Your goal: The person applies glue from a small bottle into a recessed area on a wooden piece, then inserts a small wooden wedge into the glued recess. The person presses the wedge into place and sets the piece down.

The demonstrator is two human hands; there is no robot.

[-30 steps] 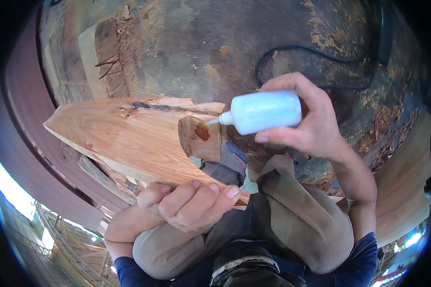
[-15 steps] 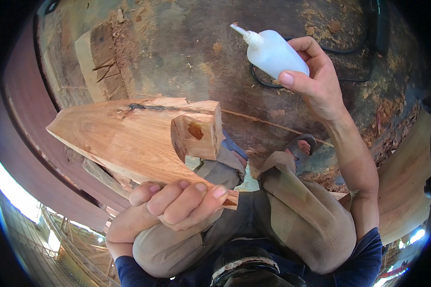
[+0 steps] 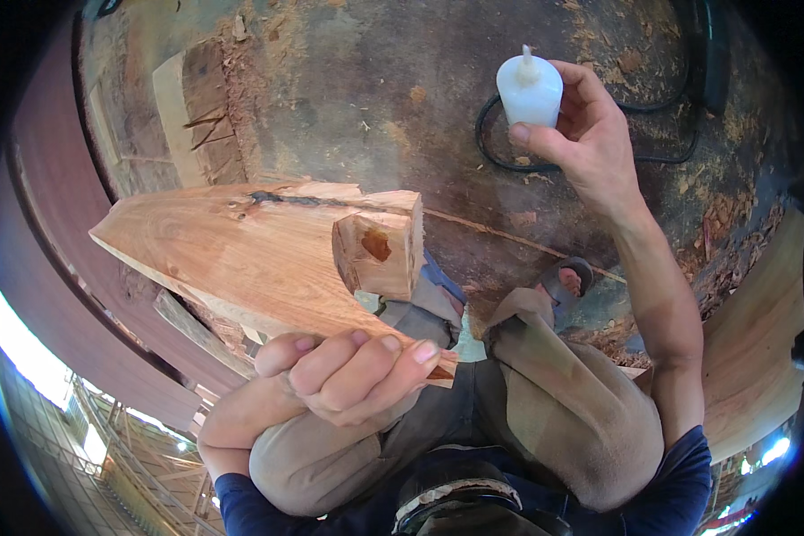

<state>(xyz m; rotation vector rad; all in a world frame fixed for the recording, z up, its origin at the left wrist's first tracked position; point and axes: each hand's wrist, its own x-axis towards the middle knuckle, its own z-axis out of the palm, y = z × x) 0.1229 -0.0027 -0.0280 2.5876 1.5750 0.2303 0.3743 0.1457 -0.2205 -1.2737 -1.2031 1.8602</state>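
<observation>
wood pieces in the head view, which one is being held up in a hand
The big pointed slab with the knotted block on it, gripped by the left hand. The other boards lie on the ground.

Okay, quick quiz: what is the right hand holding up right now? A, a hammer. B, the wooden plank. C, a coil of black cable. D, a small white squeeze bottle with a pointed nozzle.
D: the right hand grips a small white squeeze bottle, nozzle up, above the floor, while the left hand holds the wooden plank.
</observation>
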